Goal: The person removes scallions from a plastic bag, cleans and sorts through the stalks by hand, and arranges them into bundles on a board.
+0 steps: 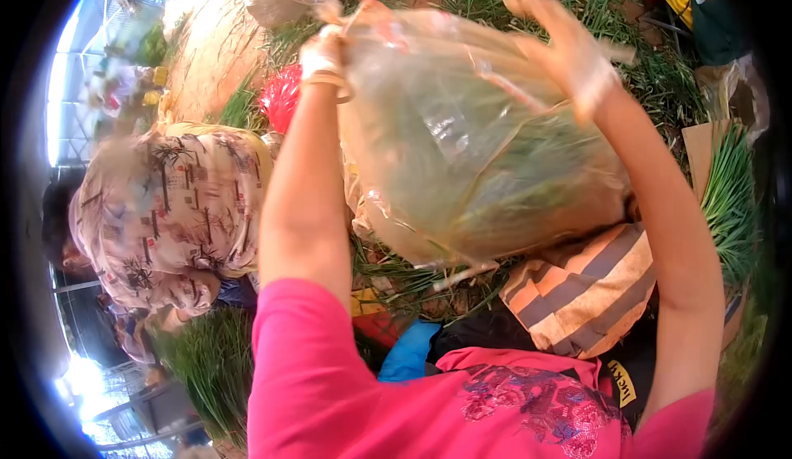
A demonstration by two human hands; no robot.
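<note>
A large clear plastic bag, bulging with blurred green leaves, stands in front of me. My left hand, with a band at the wrist, is closed on the bag's upper left corner. Stretched out at the bag's upper right is my right hand, smeared by motion, its fingers apart. Whether its palm touches the plastic I cannot tell. A pale wrap circles that wrist.
Loose green stalks litter the ground. Bundled green leaves lie at right beside cardboard. An orange-and-grey striped cloth lies below the bag. A person in a patterned shirt bends at left, near a red plastic bundle.
</note>
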